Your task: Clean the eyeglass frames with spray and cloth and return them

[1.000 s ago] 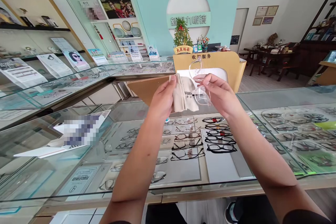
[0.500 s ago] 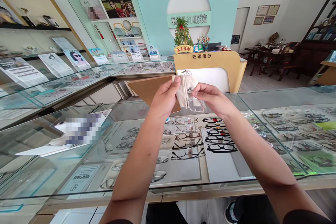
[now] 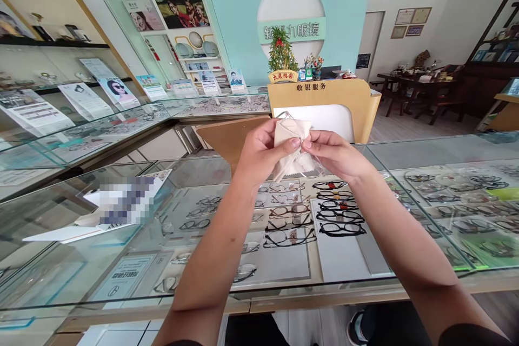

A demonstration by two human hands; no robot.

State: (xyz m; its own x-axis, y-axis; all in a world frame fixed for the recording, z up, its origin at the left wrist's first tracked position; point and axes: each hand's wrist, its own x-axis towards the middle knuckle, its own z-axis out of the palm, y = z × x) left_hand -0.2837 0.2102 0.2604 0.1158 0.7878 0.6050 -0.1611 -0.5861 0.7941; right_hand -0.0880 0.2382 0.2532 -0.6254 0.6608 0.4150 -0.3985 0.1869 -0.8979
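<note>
I hold a beige cleaning cloth [image 3: 290, 131] in my left hand [image 3: 263, 151], thumb and fingers pinched through it. The cloth is wrapped over part of a pair of clear-framed glasses [image 3: 310, 165], which my right hand [image 3: 330, 154] grips at the lower right. Only a lens edge and a bit of frame at the top show outside the cloth. Both hands are raised above the glass display counter [image 3: 405, 151].
Rows of dark and thin-rimmed eyeglass frames [image 3: 316, 216] lie under the counter's glass. A leaflet [image 3: 117, 205] rests on the glass at left. A yellow cashier desk [image 3: 324, 100] with a potted plant [image 3: 281, 57] stands behind; a dark table and chairs [image 3: 421, 89] are at the far right.
The glasses, first held upright and apart from the cloth, came down into it. My left hand closed the cloth over the lens, and both hands now meet.
</note>
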